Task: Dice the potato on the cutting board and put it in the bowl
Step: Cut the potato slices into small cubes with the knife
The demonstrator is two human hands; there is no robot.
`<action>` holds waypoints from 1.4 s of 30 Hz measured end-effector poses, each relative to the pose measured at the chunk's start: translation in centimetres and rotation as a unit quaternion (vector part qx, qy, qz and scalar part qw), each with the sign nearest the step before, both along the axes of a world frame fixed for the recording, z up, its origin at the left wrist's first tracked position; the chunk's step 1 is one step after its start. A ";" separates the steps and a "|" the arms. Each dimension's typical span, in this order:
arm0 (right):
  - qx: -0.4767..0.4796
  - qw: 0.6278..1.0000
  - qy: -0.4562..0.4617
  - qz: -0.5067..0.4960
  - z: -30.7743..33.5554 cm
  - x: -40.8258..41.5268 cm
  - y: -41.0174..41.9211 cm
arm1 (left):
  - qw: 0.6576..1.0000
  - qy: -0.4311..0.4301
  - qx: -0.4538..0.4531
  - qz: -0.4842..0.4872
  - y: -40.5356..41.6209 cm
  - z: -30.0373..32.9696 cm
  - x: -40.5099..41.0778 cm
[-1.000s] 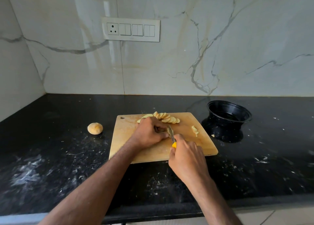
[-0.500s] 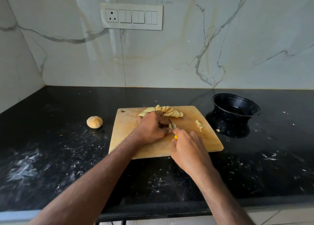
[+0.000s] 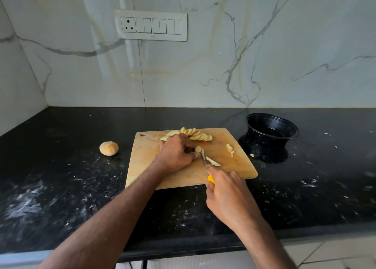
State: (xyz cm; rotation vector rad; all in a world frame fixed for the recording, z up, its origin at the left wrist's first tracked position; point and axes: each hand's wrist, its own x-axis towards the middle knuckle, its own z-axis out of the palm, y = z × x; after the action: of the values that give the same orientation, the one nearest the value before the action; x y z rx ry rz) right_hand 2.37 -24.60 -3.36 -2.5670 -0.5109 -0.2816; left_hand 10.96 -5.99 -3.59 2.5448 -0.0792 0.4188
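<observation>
**Knife down on the potato, mid-board**

I see my left hand [image 3: 176, 154] curled over a pale potato piece [image 3: 199, 149] near the middle of the rectangular wooden cutting board [image 3: 146, 159], pinning it in place. My right hand [image 3: 227, 195] is wrapped round the yellow handle of a small steel-bladed knife [image 3: 203, 159], with the blade lying just beside the left fingertips. A cut sliver [image 3: 212, 162] lies on the board right of the blade. A fanned row of round potato slices [image 3: 198, 135] sits along the board's far edge, and a few small cut bits [image 3: 230, 148] lie toward its right side. The round black plastic bowl [image 3: 271, 130] stands on the black speckled stone counter [image 3: 61, 177] just right of the board. A whole round tan potato [image 3: 108, 148] rests on the counter left of the board.
</observation>
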 end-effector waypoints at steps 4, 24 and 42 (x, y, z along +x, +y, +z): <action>0.006 1.000 0.007 0.006 0.2 -0.7 -1.4 | 1.000 0.005 -0.003 -0.006 0.0 0.2 -0.2; 0.043 0.997 -0.048 -0.032 -1.0 3.1 2.0 | 0.995 -0.042 -0.075 -0.048 0.7 0.0 -0.1; 0.038 0.999 -0.003 -0.023 -1.0 3.9 2.0 | 0.998 -0.023 -0.042 -0.030 0.2 0.3 0.0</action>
State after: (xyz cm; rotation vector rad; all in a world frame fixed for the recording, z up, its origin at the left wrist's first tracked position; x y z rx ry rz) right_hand 6.29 -22.61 -4.33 -2.5079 -0.4358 -0.3177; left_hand 10.94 -5.77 -3.31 2.4434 -0.1515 0.4491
